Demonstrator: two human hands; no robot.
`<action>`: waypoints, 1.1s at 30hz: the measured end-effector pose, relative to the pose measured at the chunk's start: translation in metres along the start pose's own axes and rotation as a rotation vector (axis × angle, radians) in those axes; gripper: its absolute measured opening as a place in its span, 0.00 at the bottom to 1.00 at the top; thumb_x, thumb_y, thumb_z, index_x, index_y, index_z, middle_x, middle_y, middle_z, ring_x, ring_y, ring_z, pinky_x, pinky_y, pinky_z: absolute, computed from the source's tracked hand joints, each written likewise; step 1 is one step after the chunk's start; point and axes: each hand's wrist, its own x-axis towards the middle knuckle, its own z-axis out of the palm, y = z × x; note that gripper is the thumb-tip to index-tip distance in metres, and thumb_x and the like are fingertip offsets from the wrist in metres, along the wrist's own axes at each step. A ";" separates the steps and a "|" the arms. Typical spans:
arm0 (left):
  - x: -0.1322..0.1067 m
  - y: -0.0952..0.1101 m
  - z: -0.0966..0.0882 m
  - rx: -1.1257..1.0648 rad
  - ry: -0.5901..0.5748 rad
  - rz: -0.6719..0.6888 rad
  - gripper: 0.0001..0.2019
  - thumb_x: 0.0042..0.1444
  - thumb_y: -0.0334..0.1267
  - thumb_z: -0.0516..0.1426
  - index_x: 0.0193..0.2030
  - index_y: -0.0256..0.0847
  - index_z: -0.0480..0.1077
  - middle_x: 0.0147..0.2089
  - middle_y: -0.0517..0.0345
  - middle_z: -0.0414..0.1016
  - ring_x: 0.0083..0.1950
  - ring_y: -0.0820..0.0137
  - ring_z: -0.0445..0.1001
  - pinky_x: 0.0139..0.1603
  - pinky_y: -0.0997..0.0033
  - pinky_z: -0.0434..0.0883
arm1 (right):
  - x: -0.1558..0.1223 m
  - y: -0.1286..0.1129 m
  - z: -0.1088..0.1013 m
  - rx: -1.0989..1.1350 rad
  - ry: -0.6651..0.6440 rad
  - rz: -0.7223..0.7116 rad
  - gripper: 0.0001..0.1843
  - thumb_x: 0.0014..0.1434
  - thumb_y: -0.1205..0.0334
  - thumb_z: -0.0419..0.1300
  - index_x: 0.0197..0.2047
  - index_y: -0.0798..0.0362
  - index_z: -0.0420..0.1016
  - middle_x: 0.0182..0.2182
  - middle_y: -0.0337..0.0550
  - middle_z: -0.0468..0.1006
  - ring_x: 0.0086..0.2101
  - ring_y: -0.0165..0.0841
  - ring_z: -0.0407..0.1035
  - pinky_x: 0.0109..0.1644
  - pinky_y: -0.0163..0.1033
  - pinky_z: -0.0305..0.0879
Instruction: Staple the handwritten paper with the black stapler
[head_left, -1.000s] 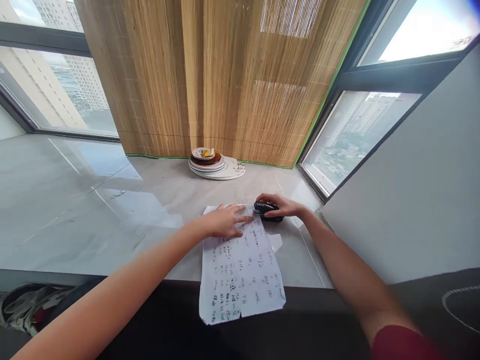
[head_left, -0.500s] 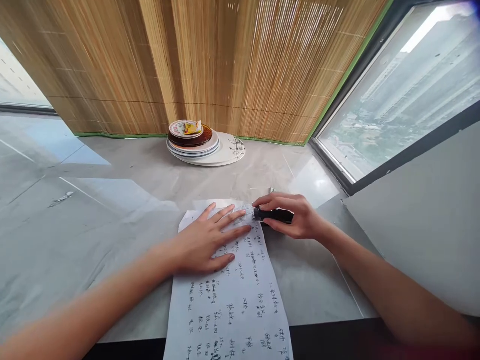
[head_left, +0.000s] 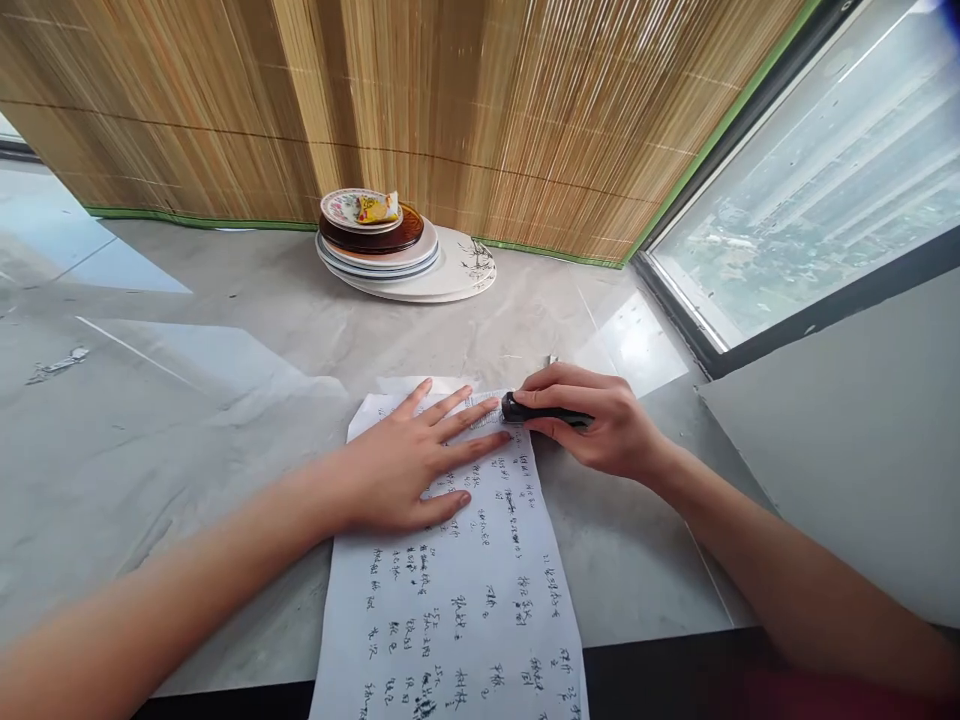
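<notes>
While the left hand (head_left: 405,475) lies flat with its fingers spread on a sheet of handwritten paper (head_left: 487,570), the right hand (head_left: 607,415) is closed around a black stapler (head_left: 541,411), thumb on the near side and fingers over the far side. The stapler's nose meets the paper's far right corner, just beside the left hand's fingertips. The paper rests on the gray counter (head_left: 240,440), its near end running past the counter's edge and out of view; a strip of white shows beyond its far edge.

Compared with a second ago, the view has tilted down and come closer, and the right hand now covers more of the stapler. The stapler has stayed at the same corner and the left hand over the same part of the sheet, so paper and tool seem lined up and the sheet well steadied. With the lower part of the stapler hidden, I cannot tell whether it is pressed down or a staple has gone in.

Well apart on the far side, a stack of plates (head_left: 371,238) with a yellow packet (head_left: 377,208) on top stands by the bamboo blind (head_left: 420,110). A crumpled silver scrap (head_left: 60,365) lies far to the left.
</notes>
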 end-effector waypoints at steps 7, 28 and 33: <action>0.000 0.001 -0.001 -0.001 0.013 -0.001 0.37 0.70 0.51 0.55 0.83 0.62 0.48 0.85 0.59 0.44 0.83 0.43 0.47 0.79 0.28 0.46 | -0.001 -0.001 0.007 -0.061 0.060 0.013 0.16 0.69 0.70 0.64 0.56 0.45 0.82 0.47 0.45 0.83 0.44 0.36 0.78 0.47 0.45 0.79; 0.001 -0.002 -0.001 -0.066 0.052 0.005 0.36 0.69 0.51 0.57 0.81 0.67 0.51 0.85 0.62 0.47 0.83 0.45 0.50 0.80 0.34 0.47 | -0.001 -0.006 0.007 -0.077 -0.016 0.096 0.15 0.71 0.65 0.61 0.55 0.41 0.84 0.47 0.43 0.83 0.45 0.39 0.77 0.49 0.48 0.77; 0.001 -0.003 0.000 -0.063 0.057 -0.001 0.35 0.69 0.51 0.57 0.81 0.66 0.52 0.85 0.61 0.46 0.83 0.45 0.48 0.81 0.34 0.45 | 0.004 -0.013 0.011 -0.210 -0.109 0.111 0.14 0.71 0.68 0.58 0.51 0.44 0.83 0.43 0.43 0.82 0.42 0.38 0.75 0.45 0.46 0.72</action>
